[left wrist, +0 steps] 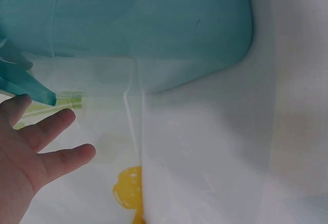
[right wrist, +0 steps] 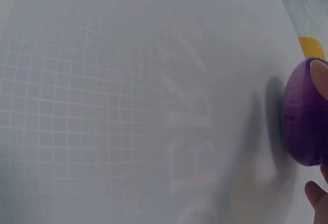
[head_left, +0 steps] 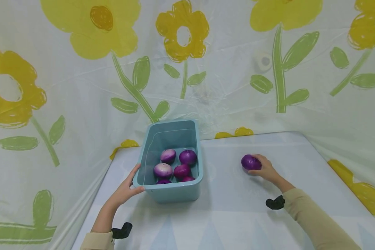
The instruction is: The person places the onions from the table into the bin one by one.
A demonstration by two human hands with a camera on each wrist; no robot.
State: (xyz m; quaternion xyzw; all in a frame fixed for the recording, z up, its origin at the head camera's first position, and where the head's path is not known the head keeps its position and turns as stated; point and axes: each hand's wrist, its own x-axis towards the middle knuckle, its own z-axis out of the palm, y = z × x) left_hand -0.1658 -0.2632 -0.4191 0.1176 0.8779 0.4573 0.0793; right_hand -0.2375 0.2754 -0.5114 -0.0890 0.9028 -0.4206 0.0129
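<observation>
In the head view a blue-grey plastic bin (head_left: 175,193) stands on the table, several red onions inside, among them a pale purple onion (head_left: 163,170) and a darker onion (head_left: 188,157). My left hand (head_left: 125,189) is at the bin's near left corner, thumb along the front rim and fingers by the left side. Three of its fingers (left wrist: 69,157) look straight and spread in the left wrist view. To the right of the bin, my right hand (head_left: 265,169) grips a purple onion (head_left: 249,162) between thumb and fingers. A shadow lies beside that onion (right wrist: 302,116) in the right wrist view.
The table (head_left: 228,194) has a pale cover with faint blue triangles along its near part. Behind it hangs a white curtain (head_left: 225,83) printed with yellow flowers, close to the bin's far end. Black straps with mounts sit at both wrists.
</observation>
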